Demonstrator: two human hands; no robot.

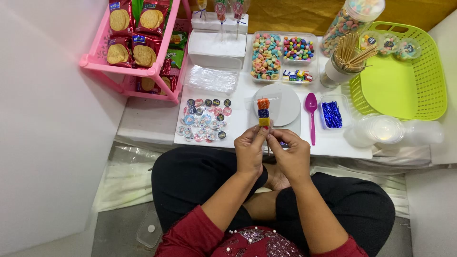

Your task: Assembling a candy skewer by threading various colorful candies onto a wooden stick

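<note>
Head view: my left hand [250,150] and right hand [289,153] pinch a candy skewer [263,111] upright (three wrapped cubes) over the white table's near edge [238,141], with the purple spoon [311,114] just beside.

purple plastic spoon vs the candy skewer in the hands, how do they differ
The purple plastic spoon lies flat on the white table, untouched; the candy skewer is pinched at its base by the left hand and right hand. The spoon is one colour; the skewer stacks orange, blue and yellow cubes. Both point lengthwise away from the person.
</note>
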